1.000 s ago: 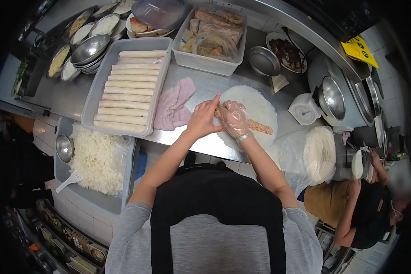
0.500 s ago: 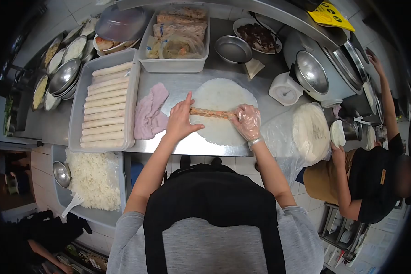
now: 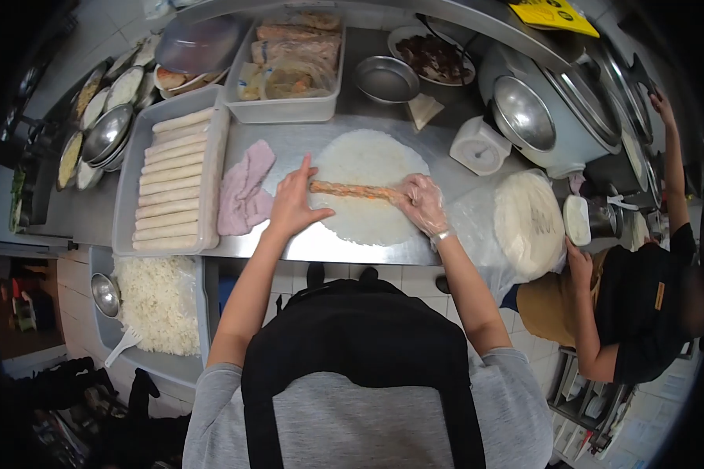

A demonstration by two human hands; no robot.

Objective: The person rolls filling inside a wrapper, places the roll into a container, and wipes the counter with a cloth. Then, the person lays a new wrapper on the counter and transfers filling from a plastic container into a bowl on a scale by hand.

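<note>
A crumbly orange filling strip [image 3: 352,190] is apparently being shaped, pinched at 3 o'clock by the right hand [image 3: 422,203], left hand [image 3: 293,205] outspread at 9, evenness seemingly needed next.

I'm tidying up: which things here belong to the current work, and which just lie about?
Seemingly in the work:
round sheet
filling strip
left hand
gloved right hand
tub of rolls
stacked sheets

Probably lying about:
pink cloth
scale
shallow metal bowl

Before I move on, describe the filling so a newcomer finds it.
On the steel counter lies a round white wrapper. The filling is the orange strip across it, between left hand and gloved right hand. Unlike the bagged food, it lies uncovered.
</note>
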